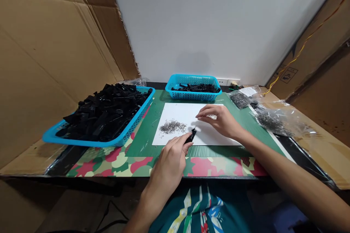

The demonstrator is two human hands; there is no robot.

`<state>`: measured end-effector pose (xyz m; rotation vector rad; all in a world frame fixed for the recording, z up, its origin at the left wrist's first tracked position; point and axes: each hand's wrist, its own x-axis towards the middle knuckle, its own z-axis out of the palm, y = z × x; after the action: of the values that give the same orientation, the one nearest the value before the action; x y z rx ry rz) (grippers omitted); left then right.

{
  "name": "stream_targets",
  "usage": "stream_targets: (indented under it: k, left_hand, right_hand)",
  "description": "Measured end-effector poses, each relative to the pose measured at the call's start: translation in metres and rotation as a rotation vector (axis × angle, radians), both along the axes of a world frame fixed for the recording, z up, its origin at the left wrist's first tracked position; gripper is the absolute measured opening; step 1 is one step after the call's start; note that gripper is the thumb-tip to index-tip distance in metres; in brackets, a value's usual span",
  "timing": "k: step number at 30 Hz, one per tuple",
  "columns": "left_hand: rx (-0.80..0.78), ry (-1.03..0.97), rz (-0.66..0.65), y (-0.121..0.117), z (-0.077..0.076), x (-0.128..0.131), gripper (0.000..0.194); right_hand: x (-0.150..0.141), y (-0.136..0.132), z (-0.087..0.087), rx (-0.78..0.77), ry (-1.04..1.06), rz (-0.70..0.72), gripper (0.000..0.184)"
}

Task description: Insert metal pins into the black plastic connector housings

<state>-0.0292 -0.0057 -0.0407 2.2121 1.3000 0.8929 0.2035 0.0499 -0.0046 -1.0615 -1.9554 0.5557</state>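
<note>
My left hand (172, 153) is closed around a small black plastic part (192, 135), whose far end sticks out past the thumb and fingers. Above and to the right of that part, my right hand (216, 117) has its thumb and fingertips pinched together; whatever they hold is too small to make out. Both hands are over a white sheet (179, 111). On the sheet, left of the hands, lies a pile of tiny metal pieces (172, 126). A second, lighter heap of tiny pieces (212, 116) is partly hidden behind my right hand.
A large blue basket (123, 139) heaped with black plastic parts (104, 111) stands at the left. At the back is a smaller blue basket (194, 95) with black parts. Clear bags of metal pieces (269, 121) lie at the right. Cardboard (60, 43) walls the left side.
</note>
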Motion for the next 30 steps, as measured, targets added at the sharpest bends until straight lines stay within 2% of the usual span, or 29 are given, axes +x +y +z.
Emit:
stream_targets:
  k: [5, 8, 19, 30]
  left_hand:
    - [0.001, -0.015, -0.021, 0.000, -0.002, 0.000, 0.039]
    - [0.026, -0.012, -0.010, 0.000, -0.002, 0.000, 0.039]
    - [-0.080, -0.023, 0.004, -0.002, 0.009, 0.004, 0.039]
    - [-0.081, -0.030, 0.018, -0.003, 0.018, 0.004, 0.035]
  right_hand:
    - [-0.015, -0.001, -0.009, -0.328, 0.365, -0.015, 0.040]
    - [-0.021, 0.001, -0.016, -0.408, 0.431, -0.025, 0.047]
    - [-0.021, 0.000, -0.020, -0.412, 0.414, -0.041, 0.044]
    - [-0.027, -0.001, -0.016, -0.405, 0.368, -0.027, 0.039]
